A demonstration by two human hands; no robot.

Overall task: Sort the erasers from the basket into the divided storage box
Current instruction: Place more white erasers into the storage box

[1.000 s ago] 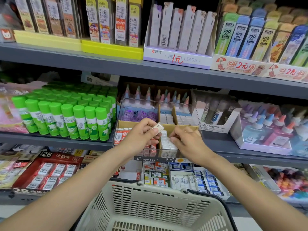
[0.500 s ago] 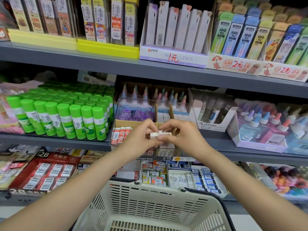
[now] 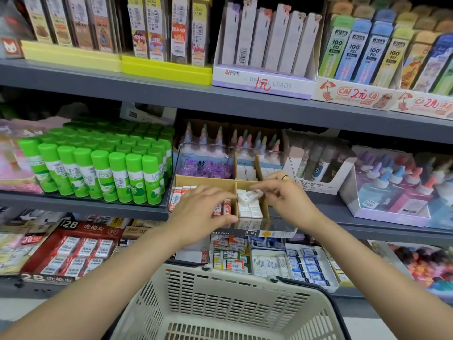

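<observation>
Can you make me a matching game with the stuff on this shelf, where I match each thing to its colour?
Things:
1. glue sticks
2. basket
3. eraser held by the right hand
4. shiny pieces in the back left part of the storage box

Colours:
A. cream
B. purple
C. green
D. white

Right pairs: 1-C, 2-A, 3-D, 4-B
</observation>
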